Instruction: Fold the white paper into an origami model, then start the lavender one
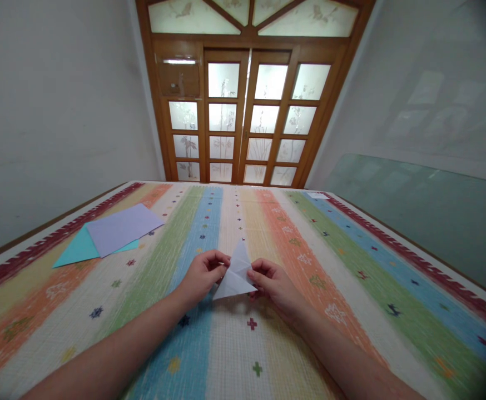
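Note:
Between my hands is a folded sheet of white paper (pixel 238 275), pointed at the top and spreading to a wider lower edge, with creases across its face. My left hand (pixel 205 272) pinches its left side between thumb and fingers. On the right side, my right hand (pixel 271 280) grips the paper with the thumb in front and the fingers partly hidden behind it. The paper is held just over the striped tablecloth; whether it touches the cloth I cannot tell.
A lilac sheet (pixel 124 225) lies partly over a turquoise sheet (pixel 76 247) on the left of the table. A striped tablecloth (pixel 143 316) covers the table. Near its far right edge is a small white piece (pixel 317 196). Wooden glazed doors (pixel 243 116) stand beyond, with walls on both sides.

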Demonstrator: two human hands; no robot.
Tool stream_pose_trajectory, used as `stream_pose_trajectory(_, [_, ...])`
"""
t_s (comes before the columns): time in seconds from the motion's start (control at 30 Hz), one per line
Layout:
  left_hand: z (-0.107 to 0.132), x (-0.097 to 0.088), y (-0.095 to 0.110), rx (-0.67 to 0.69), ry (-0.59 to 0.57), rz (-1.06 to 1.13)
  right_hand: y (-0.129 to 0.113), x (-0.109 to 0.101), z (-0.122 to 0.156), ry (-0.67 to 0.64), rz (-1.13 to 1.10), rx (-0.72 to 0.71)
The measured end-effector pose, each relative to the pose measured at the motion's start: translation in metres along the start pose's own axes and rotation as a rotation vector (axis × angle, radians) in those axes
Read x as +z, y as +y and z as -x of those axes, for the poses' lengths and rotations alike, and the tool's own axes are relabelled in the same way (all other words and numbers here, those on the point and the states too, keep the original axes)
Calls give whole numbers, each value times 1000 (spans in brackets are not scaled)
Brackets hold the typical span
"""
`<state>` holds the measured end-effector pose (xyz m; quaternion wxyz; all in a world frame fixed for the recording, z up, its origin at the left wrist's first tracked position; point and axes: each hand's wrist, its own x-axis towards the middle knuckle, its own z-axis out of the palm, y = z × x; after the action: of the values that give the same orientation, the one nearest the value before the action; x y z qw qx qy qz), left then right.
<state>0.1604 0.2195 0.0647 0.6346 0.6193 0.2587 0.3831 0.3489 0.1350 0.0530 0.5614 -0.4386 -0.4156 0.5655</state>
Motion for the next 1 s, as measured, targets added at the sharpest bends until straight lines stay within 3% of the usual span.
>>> stream_pose_trajectory(0.2, [0, -3, -2, 107, -43, -81, 2, -3, -2, 64, 31, -29])
stream_pose_trajectory(0.57, [10, 2, 18, 310, -228, -530, 1, -2, -2, 73, 28, -58])
stream_pose_trajectory(0.77, [10, 6, 15, 384, -75, -661, -2, 8, 2, 14, -104, -56])
stream_pose_trajectory(1.0, [13, 6, 17, 585, -43, -749, -2, 23, 9, -131, -269, 44])
